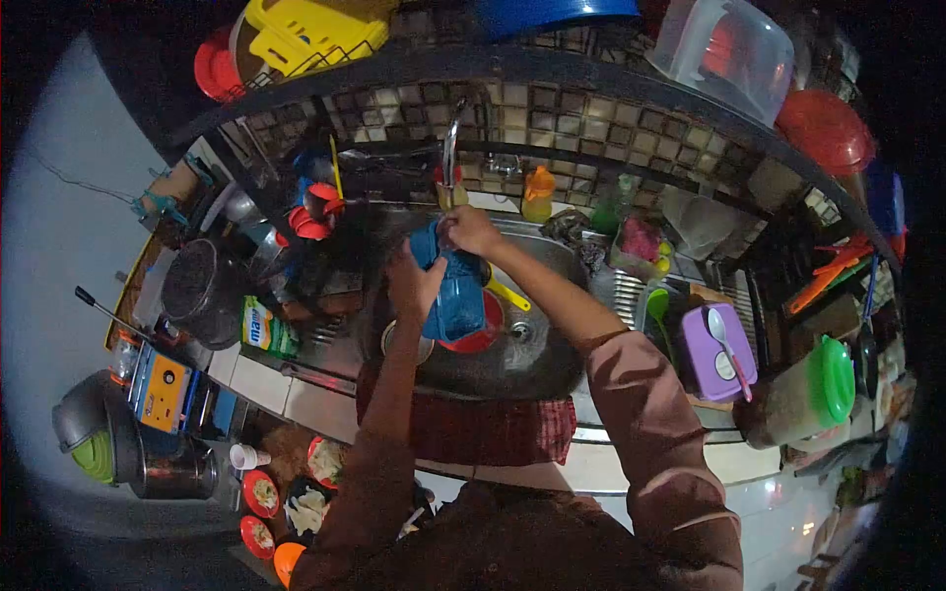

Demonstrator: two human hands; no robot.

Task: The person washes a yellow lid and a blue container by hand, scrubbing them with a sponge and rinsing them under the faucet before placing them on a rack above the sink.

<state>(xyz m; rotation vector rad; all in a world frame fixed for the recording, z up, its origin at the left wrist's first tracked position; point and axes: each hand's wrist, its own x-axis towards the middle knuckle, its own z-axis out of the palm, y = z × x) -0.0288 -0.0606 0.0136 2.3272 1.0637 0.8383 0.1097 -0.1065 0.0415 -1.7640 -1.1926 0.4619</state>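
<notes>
A blue plastic container is held tilted over the sink, below the tap. My left hand grips its left side, thumb across the near face. At its upper right edge, just under the spout, the curled fingers of my right hand close on the rim. Beneath the container, a red bowl lies in the basin, partly covered. A yellow handle sticks out beside it, and a round metal-rimmed vessel shows behind my left forearm.
An orange-topped bottle stands behind the sink. On the right are a purple box bearing a spoon and a green-lidded container. A green-and-white packet, red cups and a dark pot crowd the left. A shelf runs overhead.
</notes>
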